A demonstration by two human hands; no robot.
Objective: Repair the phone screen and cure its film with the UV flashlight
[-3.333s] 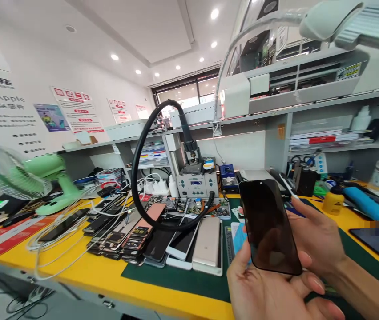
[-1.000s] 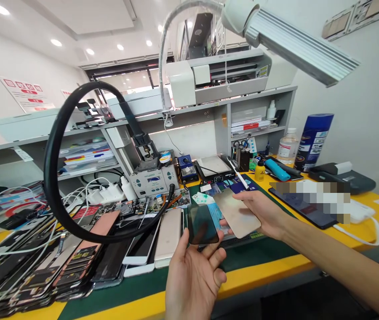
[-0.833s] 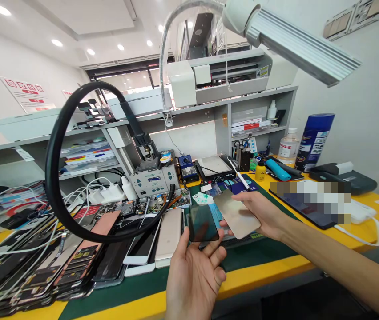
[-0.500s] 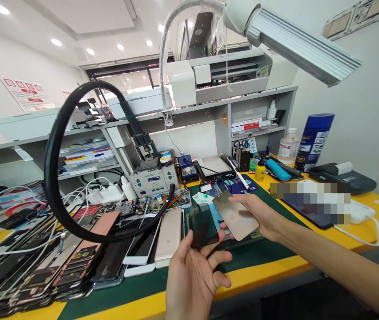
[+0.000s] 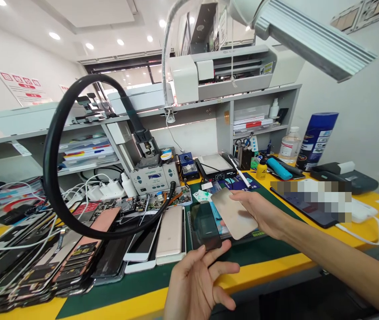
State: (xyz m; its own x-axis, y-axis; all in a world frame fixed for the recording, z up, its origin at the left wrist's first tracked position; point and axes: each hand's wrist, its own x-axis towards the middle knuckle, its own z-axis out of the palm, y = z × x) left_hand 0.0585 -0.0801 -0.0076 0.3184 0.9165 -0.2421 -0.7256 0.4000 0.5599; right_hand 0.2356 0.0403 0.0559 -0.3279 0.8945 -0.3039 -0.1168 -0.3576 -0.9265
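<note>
My left hand (image 5: pixel 199 282) is palm up in the lower middle. Its thumb and index finger pinch the bottom edge of a dark see-through phone-sized panel (image 5: pixel 204 226), while the other fingers stay loosely spread. My right hand (image 5: pixel 262 212) comes in from the right and grips a thin, rounded, silvery-beige phone-sized plate (image 5: pixel 235 214) by its right edge. The plate tilts beside the dark panel, both held above the green mat (image 5: pixel 272 246). Part of a blue packet (image 5: pixel 219 217) shows between the two pieces. The undersides of both pieces are hidden.
Stacked phones and phone parts (image 5: pixel 76 249) crowd the left, under the black hose loop (image 5: pixel 47 164) of a grey hot air station (image 5: pixel 154 177). A tablet (image 5: pixel 306 209), cable, yellow bottle (image 5: pixel 261 170) and blue can (image 5: pixel 318 140) stand right. A lamp (image 5: pixel 316 40) hangs overhead.
My left hand has shifted slightly down and right, its fingers opening wider and its grip moving to the panel's bottom edge. The right hand keeps the plate nearly in place. The view has shifted slightly.
</note>
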